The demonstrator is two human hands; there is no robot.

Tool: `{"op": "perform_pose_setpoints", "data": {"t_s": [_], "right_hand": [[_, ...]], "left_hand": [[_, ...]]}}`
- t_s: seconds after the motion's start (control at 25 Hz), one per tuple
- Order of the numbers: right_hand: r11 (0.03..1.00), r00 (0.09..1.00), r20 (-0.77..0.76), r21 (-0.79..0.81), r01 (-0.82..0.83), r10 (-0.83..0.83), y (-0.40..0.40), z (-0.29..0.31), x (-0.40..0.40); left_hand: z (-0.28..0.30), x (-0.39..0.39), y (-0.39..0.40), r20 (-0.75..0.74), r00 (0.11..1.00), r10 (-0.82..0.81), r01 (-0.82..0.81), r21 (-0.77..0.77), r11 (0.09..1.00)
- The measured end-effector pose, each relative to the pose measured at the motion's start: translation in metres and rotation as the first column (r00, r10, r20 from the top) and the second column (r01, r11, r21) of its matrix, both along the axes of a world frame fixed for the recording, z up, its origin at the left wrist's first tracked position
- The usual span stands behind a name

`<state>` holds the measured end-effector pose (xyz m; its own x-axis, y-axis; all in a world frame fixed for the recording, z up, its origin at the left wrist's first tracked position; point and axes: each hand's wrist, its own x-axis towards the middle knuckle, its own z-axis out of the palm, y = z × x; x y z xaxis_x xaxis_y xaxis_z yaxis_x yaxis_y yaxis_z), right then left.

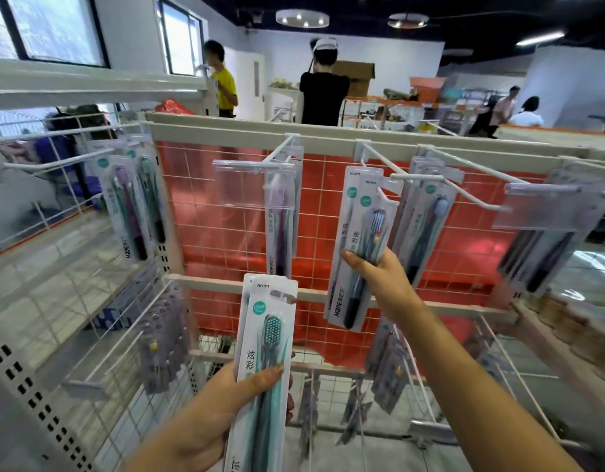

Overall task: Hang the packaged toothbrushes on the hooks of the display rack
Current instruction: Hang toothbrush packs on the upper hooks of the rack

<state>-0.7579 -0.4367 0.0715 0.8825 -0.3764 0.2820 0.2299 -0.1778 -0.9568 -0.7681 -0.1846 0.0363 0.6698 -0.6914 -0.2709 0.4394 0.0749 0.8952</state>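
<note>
Your right hand point(379, 274) pinches two upright white-carded toothbrush packs point(360, 247); their hang slots sit at the tip of the white wire hook point(417, 177), just right. Your left hand point(226, 403) grips spare teal-brush packs point(265, 335) lower down.

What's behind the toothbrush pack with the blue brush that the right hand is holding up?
Behind the blue toothbrush pack in the right hand sits a second pack, its edge and top showing. Beyond them is the white wire grid over red backing. The second pack's brush is mostly covered.
</note>
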Motion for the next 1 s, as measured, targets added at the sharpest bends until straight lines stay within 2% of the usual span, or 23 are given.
{"op": "perform_pose_setpoints", "data": {"t_s": [0.32,0.52,0.8,1.0], "right_hand": [[0.999,0.999,-0.035,0.050,0.005,-0.003,0.009,-0.004,-0.038],[1.000,0.998,-0.057,-0.013,0.013,-0.014,0.010,0.004,-0.055],[0.998,0.998,-0.052,0.060,-0.020,0.024,0.018,0.009,-0.078],[0.999,0.996,-0.090,-0.010,-0.031,0.030,0.022,0.008,-0.090]], "left_hand": [[-0.004,-0.012,0.004,0.021,0.999,-0.041,0.041,0.032,0.999],[-0.008,-0.017,-0.002,0.032,0.995,-0.093,0.092,0.038,0.995],[-0.010,-0.019,-0.002,0.028,0.987,-0.159,0.160,-0.030,0.987],[-0.010,-0.018,-0.002,0.030,0.989,-0.144,0.145,-0.021,0.989]]}}
